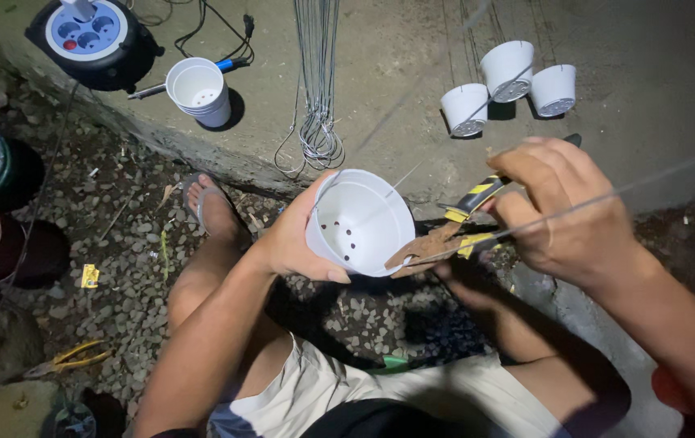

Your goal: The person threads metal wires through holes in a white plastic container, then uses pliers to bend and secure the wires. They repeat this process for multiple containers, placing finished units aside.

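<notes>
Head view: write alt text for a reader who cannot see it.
A seated person's left hand holds a white plastic pot with holes in its base, while the right hand grips rusty yellow-handled pliers at its rim. More white pots, a wire bundle and a cord reel sit on the concrete ledge.

Just the one camera here, strapped on the person's head and tipped almost straight down, so it looked over their own lap and knees onto gravel and a concrete slab running across from 10 to 2 o'clock. It sat close in, with the left hand [295, 243] and right hand [570, 207] filling the middle. The forearms came up from 6 and 4 o'clock.
</notes>
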